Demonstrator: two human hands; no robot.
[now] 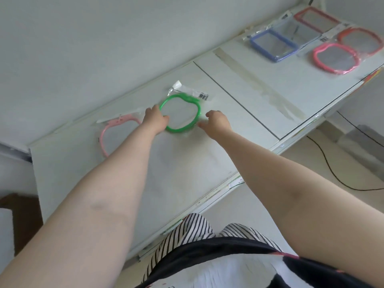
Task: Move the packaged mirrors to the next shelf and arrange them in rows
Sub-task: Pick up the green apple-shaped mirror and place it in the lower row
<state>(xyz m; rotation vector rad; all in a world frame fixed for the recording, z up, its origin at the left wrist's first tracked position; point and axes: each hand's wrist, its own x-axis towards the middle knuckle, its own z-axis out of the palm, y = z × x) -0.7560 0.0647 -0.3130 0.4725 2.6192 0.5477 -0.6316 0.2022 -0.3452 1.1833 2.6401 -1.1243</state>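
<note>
Left hand [155, 119]: at the centre of the frame, its fingers curled over the left rim of the green mirror [180, 114], gripping it.
Right hand [217, 124]: just right of the green mirror, fingers loosely curled toward the packet's right edge; it grasps nothing, and whether the fingertips touch the wrapper cannot be told because of blur.
Green mirror: apple-shaped green frame in a clear packet with a barcode label at its upper right, lying flat on the near shelf [187, 163], at mid frame.
Pale pink mirror [116, 129]: same rounded shape, in a clear packet, lying left of the green one and partly hidden by the left forearm.
Near shelf: white, running from lower left to mid right of the frame, with a dark seam dividing it from the next shelf [259, 84].
Next shelf: white panel at upper right, with a strip of worn tape across it.
Blue mirror [273, 45]: rectangular, packaged, at upper right on the next shelf.
Red rectangular mirror [315, 18]: behind the blue one, toward the top edge.
Bright pink mirror [335, 58]: rounded, right of the blue one.
Red rounded mirror [360, 40]: just behind the bright pink one, at the right edge.
Cable [332, 173]: black, on the floor at lower right.
</note>
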